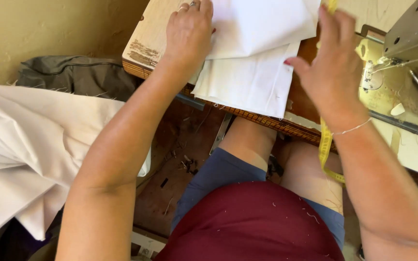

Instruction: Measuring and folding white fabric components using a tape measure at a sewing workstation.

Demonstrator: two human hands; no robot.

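At about 9 o'clock we see a big heap of white cloth (30, 150), loosely folded, and just above it, at approx. 10 o'clock, a dark grey cloth (78, 75) lying against the yellowish wall.

Moving to 12 o'clock, the left hand (188, 36) lies palm down on the white fabric pieces (252, 63), which are stacked on the wooden table (143, 46) of the sewing machine. The fingers are spread and flat; they press on the left edge of the fabric and do not close around anything (a ring is on one finger). The lower piece of fabric hangs a little over the front edge of the table, towards the knees.

Below, at 6 o'clock, we see the person's lap w/ dark red garment (252, 227) and blue shorts (218, 174).

At about 1 o'clock the right hand (332, 72) is raised above the right side of the fabric, fingers stretched and open, thumb pointing to the fabric. If it touches the cloth, we cannot tell. A yellow measuring tape (325, 145) passes behind this hand and hangs down over the table edge, near the right knee.

At 2 o'clock stands the sewing machine (412, 38), grey metal, well apart from the left hand and just beside the right one.
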